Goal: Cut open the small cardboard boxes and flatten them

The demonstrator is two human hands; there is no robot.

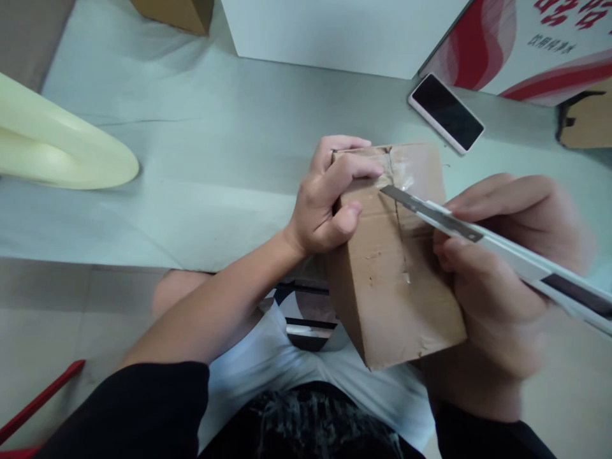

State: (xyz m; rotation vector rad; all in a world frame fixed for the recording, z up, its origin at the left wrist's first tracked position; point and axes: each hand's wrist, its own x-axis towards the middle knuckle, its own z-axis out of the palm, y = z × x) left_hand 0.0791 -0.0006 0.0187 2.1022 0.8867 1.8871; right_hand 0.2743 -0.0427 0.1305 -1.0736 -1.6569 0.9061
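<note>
From where I am standing, a cloth-covered table point(215, 146) is extending in front of the seated person, and a cardboard box point(382, 312) is sitting at its front edge, partly above the lap point(306, 370). The left hand point(327, 201) is half-curling around the far left corner of the box, its thumb and index finger bearing on the upper face. The right hand point(507, 290), partly closed, is gripping a white knife point(511, 254) between thumb and fingers.

The blade point(425, 210) is pointing toward the left hand, its tip lying just beside the index finger; I am not able to tell whether it is touching cardboard. The seam point(402, 245) is running just right of the tip.

In my judgement, the left hand should be holding lower, off the blade's line, and the blade should be tracking the seam shallowly.
</note>
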